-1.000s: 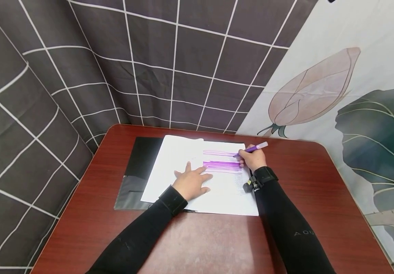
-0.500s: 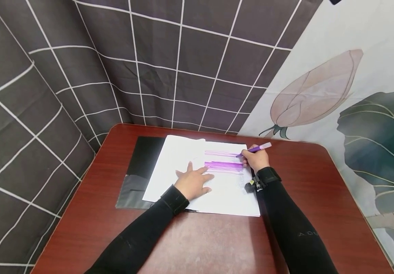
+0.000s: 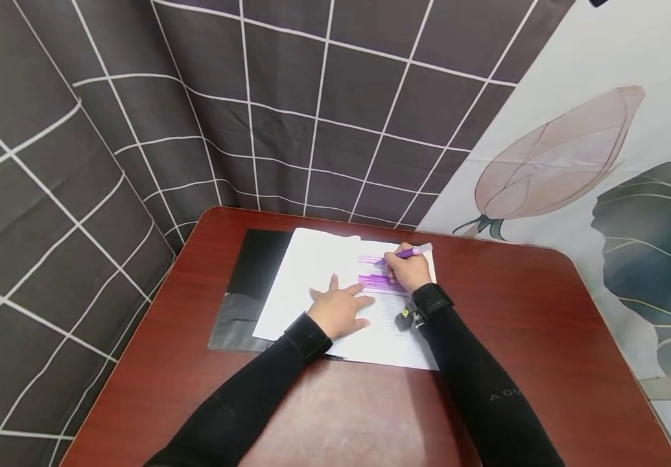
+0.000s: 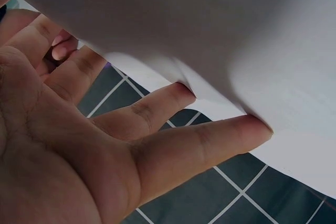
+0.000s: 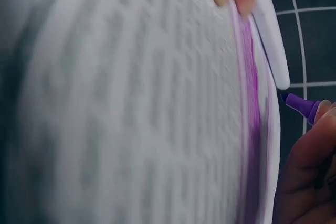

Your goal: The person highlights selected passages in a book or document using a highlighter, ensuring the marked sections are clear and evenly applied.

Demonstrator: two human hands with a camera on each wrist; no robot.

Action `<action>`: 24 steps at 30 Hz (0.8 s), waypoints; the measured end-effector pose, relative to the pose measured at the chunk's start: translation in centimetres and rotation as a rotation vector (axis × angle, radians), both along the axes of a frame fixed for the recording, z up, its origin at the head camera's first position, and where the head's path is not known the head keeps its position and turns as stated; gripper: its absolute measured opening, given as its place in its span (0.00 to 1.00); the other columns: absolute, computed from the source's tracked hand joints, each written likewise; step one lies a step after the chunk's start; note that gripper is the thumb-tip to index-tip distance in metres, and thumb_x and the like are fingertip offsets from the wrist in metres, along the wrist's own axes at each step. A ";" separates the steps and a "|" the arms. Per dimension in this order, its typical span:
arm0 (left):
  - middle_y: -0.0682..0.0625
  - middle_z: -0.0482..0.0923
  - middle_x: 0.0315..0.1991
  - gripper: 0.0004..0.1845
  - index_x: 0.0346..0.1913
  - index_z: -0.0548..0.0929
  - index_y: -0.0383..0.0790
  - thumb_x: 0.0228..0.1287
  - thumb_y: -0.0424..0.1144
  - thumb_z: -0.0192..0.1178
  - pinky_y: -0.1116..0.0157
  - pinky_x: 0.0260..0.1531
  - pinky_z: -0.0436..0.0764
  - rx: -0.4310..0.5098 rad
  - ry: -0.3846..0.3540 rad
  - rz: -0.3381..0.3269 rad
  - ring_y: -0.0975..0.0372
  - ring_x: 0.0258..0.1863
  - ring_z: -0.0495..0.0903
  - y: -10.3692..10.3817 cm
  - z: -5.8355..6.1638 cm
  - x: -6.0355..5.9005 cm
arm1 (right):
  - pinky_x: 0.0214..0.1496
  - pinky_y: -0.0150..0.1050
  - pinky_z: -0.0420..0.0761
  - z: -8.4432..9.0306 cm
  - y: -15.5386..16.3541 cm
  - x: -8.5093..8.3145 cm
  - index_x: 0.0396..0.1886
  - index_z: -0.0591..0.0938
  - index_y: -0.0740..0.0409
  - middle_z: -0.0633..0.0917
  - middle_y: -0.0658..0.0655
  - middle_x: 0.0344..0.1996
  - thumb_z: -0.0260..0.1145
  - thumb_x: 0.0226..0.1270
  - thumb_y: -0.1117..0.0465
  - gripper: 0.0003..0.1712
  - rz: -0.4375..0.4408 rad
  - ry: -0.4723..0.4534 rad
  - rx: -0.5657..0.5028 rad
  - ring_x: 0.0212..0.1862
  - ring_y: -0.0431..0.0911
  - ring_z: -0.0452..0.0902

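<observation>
Marker [image 3: 410,252] | pinched in right hand [image 3: 411,272] | tip near upper purple lines [image 3: 368,260] | left hand [image 3: 338,312] spread on book [image 3: 298,279]

The right hand [image 3: 411,272] grips a purple marker [image 3: 412,251] over an open book [image 3: 306,272] streaked with purple strokes [image 3: 375,281]; the left hand [image 3: 340,311] lies spread across it. A dark cover [image 3: 256,263] shows beneath, on the reddish tabletop [image 3: 522,298].

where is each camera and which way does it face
Head: on the head, facing forward and down at the open book; left grip, right grip and sleeves show.
Left wrist: worn there, facing paper past palm and fingers.
Right wrist: worn there, facing printed text; both grips' fingers show.
Head and right wrist share the purple marker.
</observation>
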State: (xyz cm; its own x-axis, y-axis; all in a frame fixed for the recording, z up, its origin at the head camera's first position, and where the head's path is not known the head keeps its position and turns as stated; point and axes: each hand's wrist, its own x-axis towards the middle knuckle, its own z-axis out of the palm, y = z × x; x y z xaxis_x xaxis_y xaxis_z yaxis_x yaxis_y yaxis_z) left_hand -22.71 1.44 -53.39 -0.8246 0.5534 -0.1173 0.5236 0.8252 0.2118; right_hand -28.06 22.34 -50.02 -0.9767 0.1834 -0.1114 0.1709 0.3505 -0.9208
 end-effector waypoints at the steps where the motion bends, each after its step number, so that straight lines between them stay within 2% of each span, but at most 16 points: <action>1: 0.56 0.70 0.89 0.32 0.82 0.78 0.70 0.80 0.65 0.67 0.13 0.60 0.74 0.000 -0.009 -0.001 0.23 0.86 0.62 0.1 0.3 0.2 | 0.26 0.27 0.82 -0.2 -0.2 0.0 0.31 0.75 0.54 0.82 0.45 0.19 0.68 0.76 0.61 0.13 0.001 -0.004 0.007 0.21 0.36 0.78; 5: 0.56 0.69 0.89 0.32 0.82 0.79 0.70 0.80 0.65 0.67 0.12 0.60 0.74 0.001 -0.014 -0.003 0.23 0.86 0.62 0.2 0.2 0.1 | 0.26 0.27 0.81 -0.5 -0.7 -0.1 0.31 0.75 0.53 0.82 0.44 0.18 0.68 0.76 0.60 0.13 0.005 -0.005 0.028 0.21 0.36 0.78; 7: 0.53 0.69 0.89 0.31 0.82 0.79 0.66 0.81 0.62 0.67 0.12 0.62 0.71 0.017 -0.039 0.004 0.23 0.87 0.60 0.1 1.2 0.5 | 0.26 0.27 0.82 -0.6 -1.0 -0.2 0.31 0.76 0.53 0.82 0.44 0.19 0.68 0.76 0.59 0.12 0.009 -0.001 0.041 0.21 0.36 0.78; 19: 0.56 0.67 0.90 0.32 0.82 0.78 0.70 0.80 0.62 0.68 0.12 0.63 0.70 0.009 -0.057 0.013 0.24 0.87 0.58 0.2 1.0 0.4 | 0.28 0.28 0.85 -0.6 -2.8 -0.5 0.32 0.76 0.54 0.86 0.48 0.21 0.68 0.77 0.60 0.12 0.036 -0.029 0.001 0.22 0.37 0.81; 24: 0.56 0.67 0.90 0.32 0.82 0.78 0.70 0.79 0.63 0.68 0.12 0.64 0.69 0.012 -0.056 0.018 0.24 0.88 0.58 0.1 0.6 0.1 | 0.28 0.28 0.85 -0.7 -3.2 -0.8 0.31 0.76 0.53 0.85 0.47 0.21 0.68 0.76 0.60 0.12 0.038 -0.029 0.010 0.22 0.38 0.80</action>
